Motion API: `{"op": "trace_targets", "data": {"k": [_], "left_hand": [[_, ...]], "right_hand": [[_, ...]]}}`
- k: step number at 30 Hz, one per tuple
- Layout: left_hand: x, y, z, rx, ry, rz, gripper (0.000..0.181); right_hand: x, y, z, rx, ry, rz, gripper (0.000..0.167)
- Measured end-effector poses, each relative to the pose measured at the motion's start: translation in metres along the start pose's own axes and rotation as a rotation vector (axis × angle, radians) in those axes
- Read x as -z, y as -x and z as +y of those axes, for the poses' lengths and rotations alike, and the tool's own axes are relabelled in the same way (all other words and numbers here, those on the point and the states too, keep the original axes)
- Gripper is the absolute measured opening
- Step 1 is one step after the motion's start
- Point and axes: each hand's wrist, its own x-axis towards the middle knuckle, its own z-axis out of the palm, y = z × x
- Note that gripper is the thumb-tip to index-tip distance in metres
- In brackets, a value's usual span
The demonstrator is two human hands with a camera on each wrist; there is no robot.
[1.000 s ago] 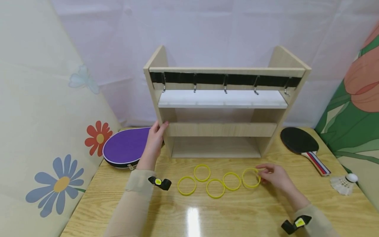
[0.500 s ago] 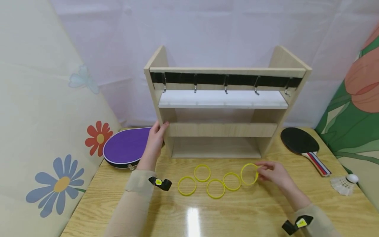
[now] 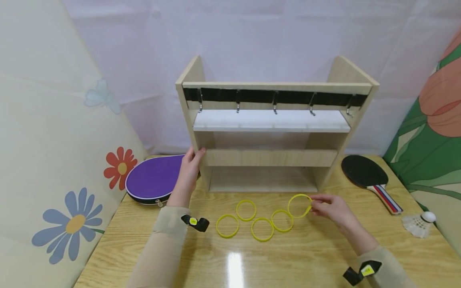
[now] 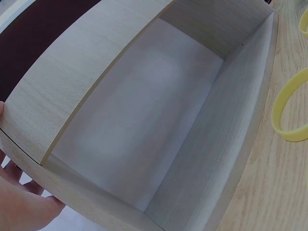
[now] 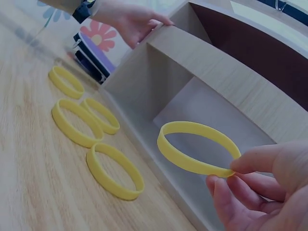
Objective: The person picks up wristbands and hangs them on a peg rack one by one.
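My right hand pinches a yellow silicone wristband by its near edge, between thumb and fingers. In the head view the band is tilted and lifted off the table, just in front of the shelf. Several other yellow wristbands lie flat on the tabletop to its left. With my left hand I grip the left side panel of a small wooden shelf, fingers against the outside and one digit over the front edge. A row of metal hooks hangs from a black strip on its top rail.
Left of the shelf, partly behind my left hand, lies a purple paddle case. A black table tennis paddle and a white shuttlecock lie on the right of the wooden table. Cloth backdrops stand behind and on both sides.
The wristband in my right hand has risen off the table and moved slightly left and toward the shelf, tilting as it goes. My left hand stays on the shelf's side panel.
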Motion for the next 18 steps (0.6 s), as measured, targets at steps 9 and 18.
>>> {"op": "trace_targets", "data": {"k": [9,18], "left_hand": [[-0.001,0.001,0.000,-0.012,-0.005,0.009,0.048],[-0.001,0.000,-0.002,-0.002,0.000,0.021,0.048]], "right_hand": [[-0.005,-0.002,-0.013,0.053,-0.029,-0.028,0.043],[-0.018,-0.003,-0.032,0.123,-0.022,-0.071,0.043]]}}
